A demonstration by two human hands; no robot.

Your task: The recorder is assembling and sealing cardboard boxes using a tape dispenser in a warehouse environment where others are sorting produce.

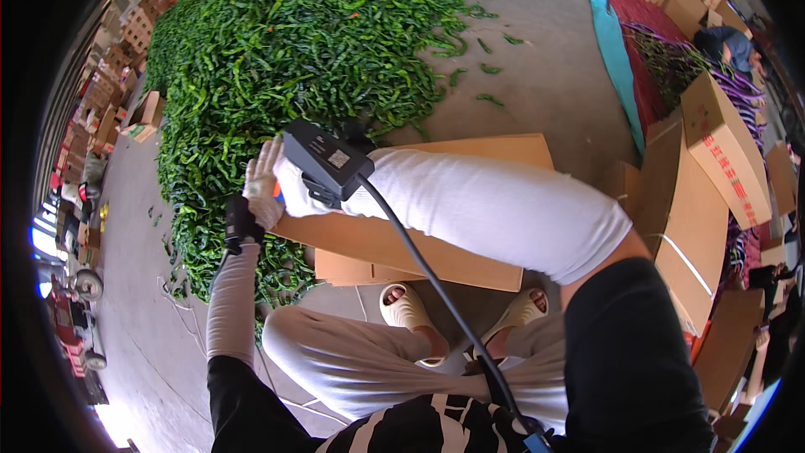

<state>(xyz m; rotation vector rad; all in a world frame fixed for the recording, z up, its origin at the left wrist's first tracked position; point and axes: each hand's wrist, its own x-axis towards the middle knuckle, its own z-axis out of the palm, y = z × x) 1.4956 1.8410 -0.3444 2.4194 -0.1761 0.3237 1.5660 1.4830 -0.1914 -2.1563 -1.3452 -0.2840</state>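
Note:
Both hands wear white gloves and meet at the left end of a long cardboard box (394,245), beside a heap of green chili peppers (293,42). My left hand (263,186) has its fingers stretched out and lies close to that end of the box. Right next to it is my right hand (295,189), reaching across the box. A black device (325,156) strapped at its wrist, with a cable, hides most of its fingers. A small orange and blue bit (277,191) shows between the hands; its kind is hidden.
Cardboard boxes (692,218) stand at my right, near purple eggplants (742,101) and a red and teal sheet (616,50). Another person (728,49) bends at the far right. Stacked cartons (109,75) and a wheeled cart (80,319) are at the left. My sandals (406,306) are below the box.

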